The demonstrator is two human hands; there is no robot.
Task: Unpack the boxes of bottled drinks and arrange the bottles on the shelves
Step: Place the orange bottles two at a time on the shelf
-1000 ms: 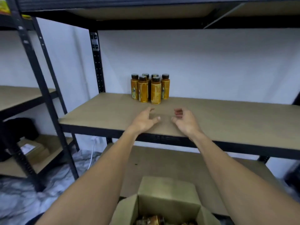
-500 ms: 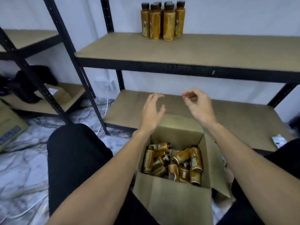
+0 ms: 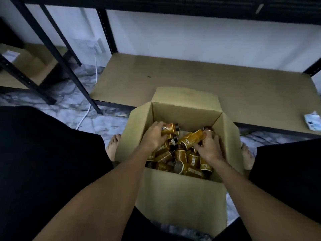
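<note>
An open cardboard box (image 3: 182, 197) stands on the floor between my knees, with several small amber bottles with dark caps (image 3: 180, 154) lying jumbled inside. My left hand (image 3: 153, 135) is in the box and grips one bottle (image 3: 169, 128) that lies on its side at the top left of the pile. At the right side of the pile my right hand (image 3: 209, 146) curls its fingers round another bottle (image 3: 192, 139), which lies tilted. The bottles set on the upper shelf are out of view.
The low brown shelf board (image 3: 199, 79) lies just beyond the box, with a small paper packet (image 3: 312, 122) at its right end. Black shelf uprights (image 3: 57, 54) and a white cable (image 3: 85, 115) stand left. My bare feet (image 3: 112, 146) flank the box on the marble floor.
My view dropped from the upper shelf to the box. Both hands went from empty above the box down into it, and each has taken hold of a bottle.
</note>
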